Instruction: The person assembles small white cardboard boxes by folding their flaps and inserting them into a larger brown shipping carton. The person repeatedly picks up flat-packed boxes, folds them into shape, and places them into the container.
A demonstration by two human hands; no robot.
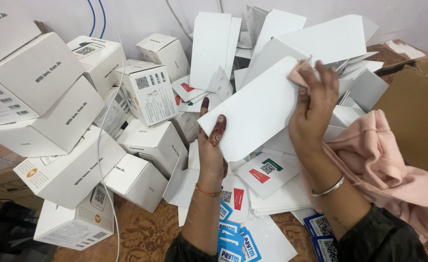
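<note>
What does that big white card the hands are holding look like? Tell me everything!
The white card is a flat, blank sheet of stiff-looking paperboard, plain white, tilted with its right end raised. The left hand pinches its lower left corner; the right hand presses a pink cloth against its upper right edge. It is held above a heap of similar white cards.

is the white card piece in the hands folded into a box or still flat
Flat: the white card sheet shows one unfolded face, held by the left hand and right hand.

Packing workroom: heaped white cartons (73,170), loose flat card sleeves (214,46).
</note>
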